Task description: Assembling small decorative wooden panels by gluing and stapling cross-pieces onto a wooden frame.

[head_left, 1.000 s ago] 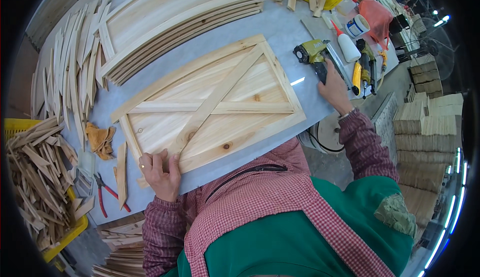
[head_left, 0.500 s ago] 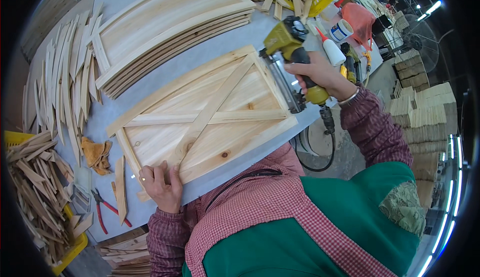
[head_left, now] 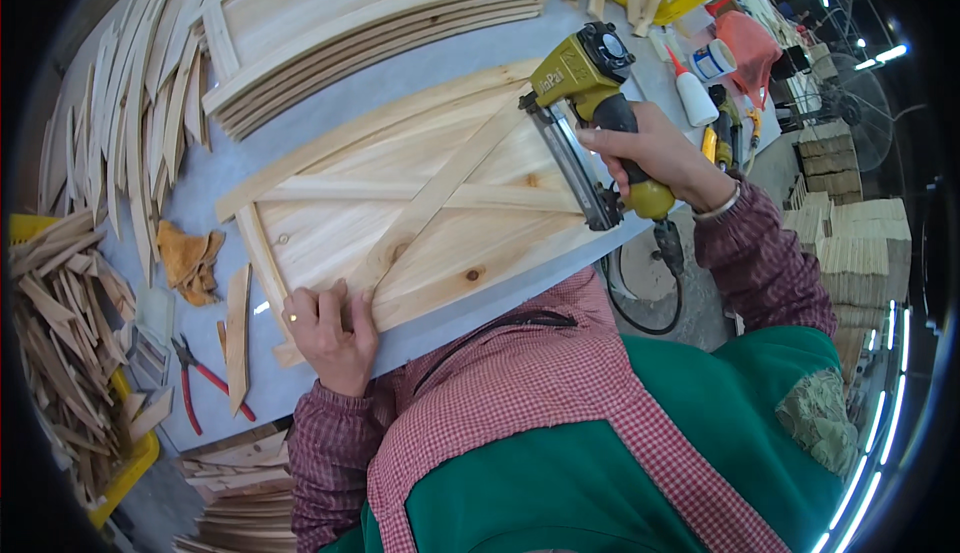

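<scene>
A pale wooden panel with a raised frame and crossed strips lies on the table before me. At its near left corner my left hand has its fingers curled on the wood, thumb beside the lower end of the diagonal strip. My right hand is wrapped round the grip of a yellow-green and black nail gun, an air hose at its base. The gun's long magazine is over the panel's right end and hides that edge; whether its nose touches the wood I cannot tell.
A stack of similar panels stands beyond. Loose strips lie at left, above a yellow crate of offcuts. Red-handled pliers and an orange cloth lie nearby. A white glue bottle stands at right.
The nail gun in my right hand has shifted slightly toward me relative to the panel and looks larger. My left hand keeps its place on the panel. The whole view has shifted a little.
</scene>
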The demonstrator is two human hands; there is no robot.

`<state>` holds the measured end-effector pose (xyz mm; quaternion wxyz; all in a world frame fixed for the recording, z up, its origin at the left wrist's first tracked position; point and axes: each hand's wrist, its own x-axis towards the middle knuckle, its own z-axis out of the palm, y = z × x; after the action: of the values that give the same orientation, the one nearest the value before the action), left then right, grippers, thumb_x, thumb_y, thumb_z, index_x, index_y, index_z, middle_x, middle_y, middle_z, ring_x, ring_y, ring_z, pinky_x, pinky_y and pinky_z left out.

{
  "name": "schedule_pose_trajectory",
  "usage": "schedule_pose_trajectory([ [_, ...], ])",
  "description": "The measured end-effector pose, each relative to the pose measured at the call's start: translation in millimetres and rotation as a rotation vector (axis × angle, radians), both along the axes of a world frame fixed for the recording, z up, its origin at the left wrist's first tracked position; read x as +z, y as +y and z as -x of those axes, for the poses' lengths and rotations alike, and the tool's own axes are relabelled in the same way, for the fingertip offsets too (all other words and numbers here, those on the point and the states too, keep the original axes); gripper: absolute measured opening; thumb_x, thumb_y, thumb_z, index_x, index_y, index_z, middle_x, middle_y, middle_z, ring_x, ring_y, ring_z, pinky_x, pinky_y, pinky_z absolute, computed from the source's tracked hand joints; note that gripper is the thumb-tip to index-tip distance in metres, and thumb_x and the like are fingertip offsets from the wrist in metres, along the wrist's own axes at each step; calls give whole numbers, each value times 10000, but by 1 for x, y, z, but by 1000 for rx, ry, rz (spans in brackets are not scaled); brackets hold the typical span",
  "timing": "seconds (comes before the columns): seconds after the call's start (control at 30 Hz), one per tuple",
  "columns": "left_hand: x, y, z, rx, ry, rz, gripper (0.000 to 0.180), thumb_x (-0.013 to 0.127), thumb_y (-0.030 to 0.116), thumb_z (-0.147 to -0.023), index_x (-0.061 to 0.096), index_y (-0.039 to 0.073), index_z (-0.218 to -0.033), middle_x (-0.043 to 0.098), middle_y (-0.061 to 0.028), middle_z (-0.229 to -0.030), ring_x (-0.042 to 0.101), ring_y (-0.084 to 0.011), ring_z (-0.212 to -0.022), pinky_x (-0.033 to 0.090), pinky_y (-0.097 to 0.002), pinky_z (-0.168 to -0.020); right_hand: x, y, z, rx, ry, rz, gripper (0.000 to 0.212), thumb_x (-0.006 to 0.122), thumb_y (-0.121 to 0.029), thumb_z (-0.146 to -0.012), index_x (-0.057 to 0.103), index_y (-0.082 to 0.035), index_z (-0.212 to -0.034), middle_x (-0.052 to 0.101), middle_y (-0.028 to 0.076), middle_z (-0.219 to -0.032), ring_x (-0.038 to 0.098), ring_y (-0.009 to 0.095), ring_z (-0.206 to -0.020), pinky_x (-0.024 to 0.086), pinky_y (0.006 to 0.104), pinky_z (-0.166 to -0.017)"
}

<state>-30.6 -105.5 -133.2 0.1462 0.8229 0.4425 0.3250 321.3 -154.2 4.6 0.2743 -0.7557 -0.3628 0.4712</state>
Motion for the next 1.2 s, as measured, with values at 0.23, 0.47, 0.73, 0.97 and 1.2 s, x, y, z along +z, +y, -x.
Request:
schedule_pose_trajectory([
  [0.23, -9, 2, 2, -18, -53, 9, 194, 722, 69, -689, 613, 7, -836, 454, -111, -749, 460, -291, -722, 363, -388, -655, 4, -4, 68, 163, 93, 87, 274, 670, -229, -854, 557, 19, -832, 522, 9, -544, 515, 80, -430, 419, 227, -420],
  [0.47, -6, -3, 10, -17, -16, 23, 251, 730, 104, -703, 620, 13, -909, 481, -108, -805, 476, -291, -770, 368, -393, -700, -2, 0, 88, 261, 86, 176, 266, 661, -184, -857, 553, 41, -948, 530, 8, -553, 513, 82, -427, 416, 225, -421],
  [0.73, -6, -19, 50, 10, 102, -19, 473, 748, 213, -710, 580, 7, -1101, 528, -132, -1076, 486, -304, -1030, 333, -403, -897, 3, 0, 129, 339, 118, 157, 276, 656, -141, -849, 569, 41, -1038, 556, 16, -595, 513, 73, -448, 415, 221, -440],
  [0.97, -18, -19, 57, -17, 38, -50, 498, 745, 238, -704, 572, -8, -1100, 527, -130, -1099, 479, -308, -1055, 320, -407, -924, -2, 15, 174, 579, 162, 200, 365, 683, -205, -814, 568, 65, -1032, 586, 58, -635, 531, 95, -468, 428, 234, -447],
  [1.2, -19, -17, 51, -41, 20, -78, 496, 738, 244, -703, 577, -21, -1090, 518, -133, -1119, 473, -307, -1059, 316, -429, -938, -20, 9, 179, 692, -11, -20, 334, 682, -178, -823, 583, 44, -1052, 576, 25, -621, 517, 69, -473, 418, 222, -472],
])
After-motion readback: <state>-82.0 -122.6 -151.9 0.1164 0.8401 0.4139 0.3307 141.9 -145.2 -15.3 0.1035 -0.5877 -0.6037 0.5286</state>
